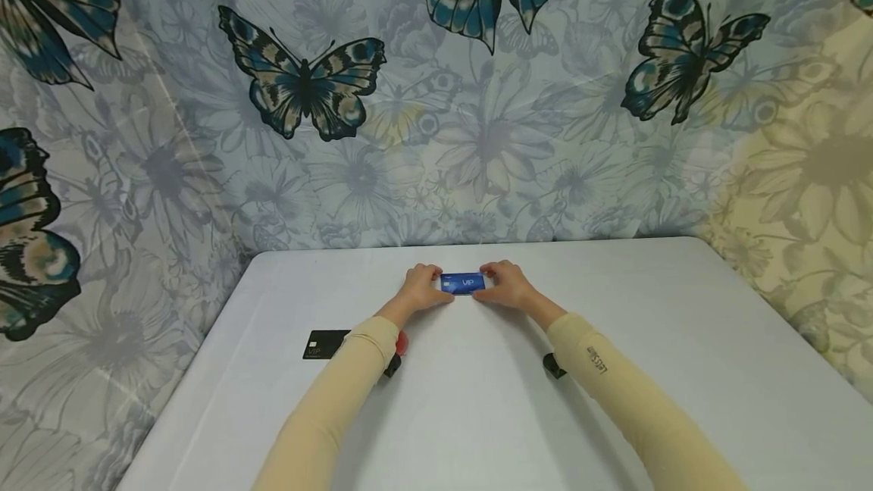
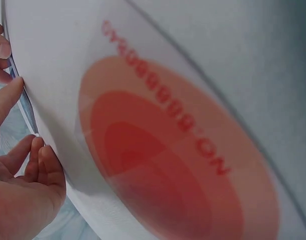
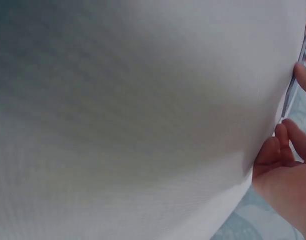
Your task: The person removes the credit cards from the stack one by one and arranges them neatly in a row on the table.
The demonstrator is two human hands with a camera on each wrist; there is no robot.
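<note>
A blue card marked VIP point(image 1: 462, 283) lies near the far edge of the white table. My left hand point(image 1: 421, 289) grips its left end, thumb on the near side and fingers on the far side. My right hand point(image 1: 508, 284) grips its right end in the same way. In the left wrist view, the left hand point(image 2: 30, 185) is at the lower left beside a thin layered edge point(image 2: 28, 107), perhaps several cards together. In the right wrist view, the right hand point(image 3: 283, 167) touches the same edge point(image 3: 290, 95).
A black VIP card point(image 1: 326, 344) lies left, partly under the left sleeve point(image 1: 334, 400). Close to the left wrist camera is a pale card with a red round pattern and printed numbers point(image 2: 158, 165). A butterfly-patterned cloth point(image 1: 477, 135) hangs behind the table point(image 1: 614, 279).
</note>
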